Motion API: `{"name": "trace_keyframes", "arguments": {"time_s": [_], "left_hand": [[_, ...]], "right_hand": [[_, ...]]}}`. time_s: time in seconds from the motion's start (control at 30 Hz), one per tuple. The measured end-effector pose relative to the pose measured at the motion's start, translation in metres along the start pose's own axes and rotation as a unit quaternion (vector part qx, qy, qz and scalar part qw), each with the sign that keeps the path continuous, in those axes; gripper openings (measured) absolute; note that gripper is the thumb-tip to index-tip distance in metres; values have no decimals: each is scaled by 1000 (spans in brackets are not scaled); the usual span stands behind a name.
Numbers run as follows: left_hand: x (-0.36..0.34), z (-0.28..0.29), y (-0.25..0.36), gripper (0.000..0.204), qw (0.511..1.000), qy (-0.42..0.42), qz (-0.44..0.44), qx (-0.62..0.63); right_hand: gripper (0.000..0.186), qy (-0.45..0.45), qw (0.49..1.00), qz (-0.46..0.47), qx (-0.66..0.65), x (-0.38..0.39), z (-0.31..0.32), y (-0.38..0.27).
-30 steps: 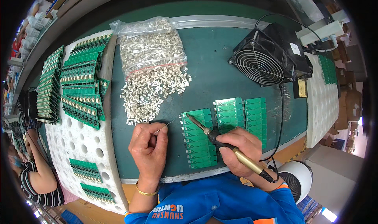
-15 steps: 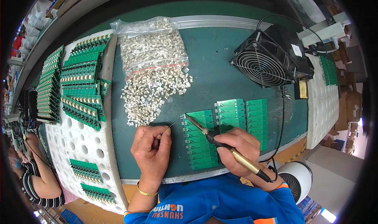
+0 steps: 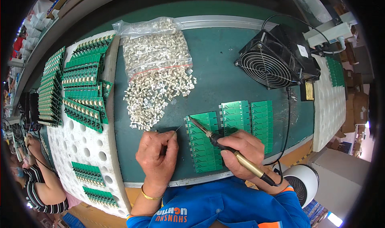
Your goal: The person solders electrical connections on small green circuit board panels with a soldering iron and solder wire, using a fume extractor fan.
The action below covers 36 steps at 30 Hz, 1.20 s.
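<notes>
My right hand (image 3: 244, 152) grips a soldering iron (image 3: 240, 158) with a black and brass-coloured handle. Its tip touches the top left corner of the nearest green circuit board panel (image 3: 205, 148), at the row of small pins along that edge. Left of this panel, my left hand (image 3: 157, 156) pinches a thin wire (image 3: 177, 128), probably solder, between thumb and forefinger. The wire's end stands a little apart from the iron's tip. Two more green panels, the middle one (image 3: 235, 118) and the right one (image 3: 261, 126), lie flat beside the first.
White connectors (image 3: 146, 103) spill from a clear plastic bag (image 3: 156, 51). Stacked boards (image 3: 82, 73) lie on a white foam sheet (image 3: 86, 142) at left. A black fan (image 3: 266, 67) stands at back right; the iron's cord (image 3: 287, 128) runs past the panels. Another person (image 3: 44, 184) sits far left.
My left hand has shifted slightly right and down, and the wire's end has drawn a little away from the board. My right hand and the iron stay in place.
</notes>
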State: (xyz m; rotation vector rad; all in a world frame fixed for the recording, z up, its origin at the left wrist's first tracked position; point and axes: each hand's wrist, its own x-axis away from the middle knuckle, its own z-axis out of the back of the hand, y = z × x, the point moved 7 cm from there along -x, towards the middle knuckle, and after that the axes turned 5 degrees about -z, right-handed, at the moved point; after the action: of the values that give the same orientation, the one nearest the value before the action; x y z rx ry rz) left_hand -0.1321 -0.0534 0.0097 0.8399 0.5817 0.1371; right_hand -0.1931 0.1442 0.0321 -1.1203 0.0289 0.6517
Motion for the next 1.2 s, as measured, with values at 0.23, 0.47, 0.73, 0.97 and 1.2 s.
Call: {"name": "trace_keyframes", "arguments": {"time_s": [0.23, 0.47, 0.73, 0.97, 1.2], "left_hand": [[-1, -1, 3, 15, 1000, -9, 13, -16], [-2, -1, 6, 17, 999, -4, -25, -40], [0, -1, 6, 18, 999, -1, -25, -42], [-1, -1, 7, 18, 998, -4, -34, -54], [-1, -2, 10, 18, 998, -3, -37, -56]], "right_hand": [[25, -6, 1000, -11, -6, -1, 0, -1], [24, -4, 999, 36, 18, 0, -2, -1], [23, -4, 999, 41, 12, 2, -3, -1], [24, -8, 999, 48, 21, 4, -4, 0], [26, -5, 998, 60, 26, 4, -5, -1]]}}
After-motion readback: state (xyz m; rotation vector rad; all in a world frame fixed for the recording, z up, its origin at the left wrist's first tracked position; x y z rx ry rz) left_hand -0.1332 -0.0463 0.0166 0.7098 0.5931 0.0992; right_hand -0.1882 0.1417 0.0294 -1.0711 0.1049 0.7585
